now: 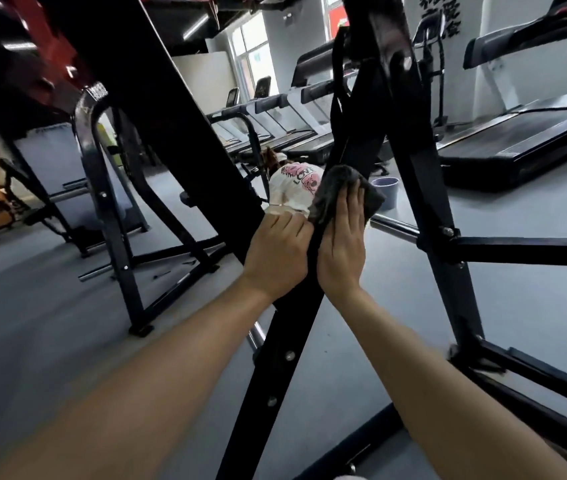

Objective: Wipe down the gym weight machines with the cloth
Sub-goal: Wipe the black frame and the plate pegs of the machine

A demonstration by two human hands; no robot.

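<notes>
We note the left hand laid flat, fingers straight, against the left face of the black painted steel strut, holding nothing. The strut's long axis climbs from bottom left, near us, up and away to the right, passing between both hands. The right hand presses open-palmed on the right face, its fingers pinning the crumpled dark grey cloth. The cloth bunches just beyond those fingers, up-strut; we judge the right hand leads the stroke.
</notes>
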